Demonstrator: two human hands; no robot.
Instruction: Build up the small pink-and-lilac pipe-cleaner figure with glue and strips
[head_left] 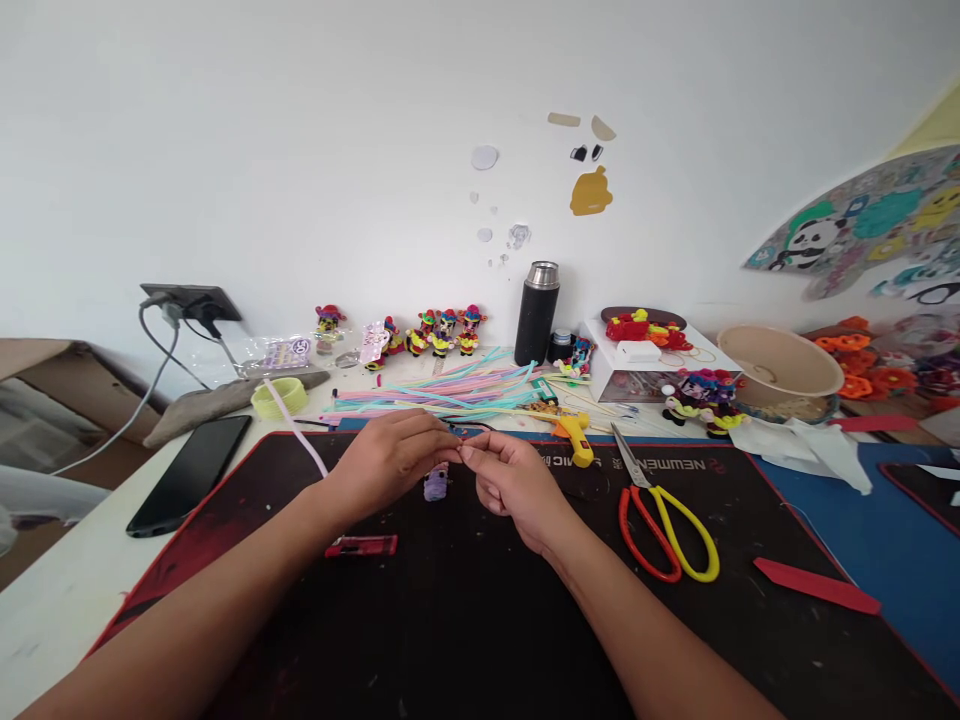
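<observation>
Above the black desk mat, my left hand (394,450) is closed in a pinch, its fingertips meeting those of my right hand (514,485). A pale lilac pipe cleaner (296,430) runs out behind my left hand, up and to the left. My right thumb and index finger press together at the meeting point; whatever lies between them is too small to make out. Just under the fingers shows a small fuzzy purple piece (435,482), partly covered by my left hand. Whether it hangs or rests on the mat I cannot tell.
Scissors (660,520) and a yellow glue gun (576,440) lie right of my hands. A red lighter-like object (364,545) and a phone (189,475) are left. Behind are loose pipe cleaners (420,390), a black flask (536,315) and several fuzzy dolls (446,330).
</observation>
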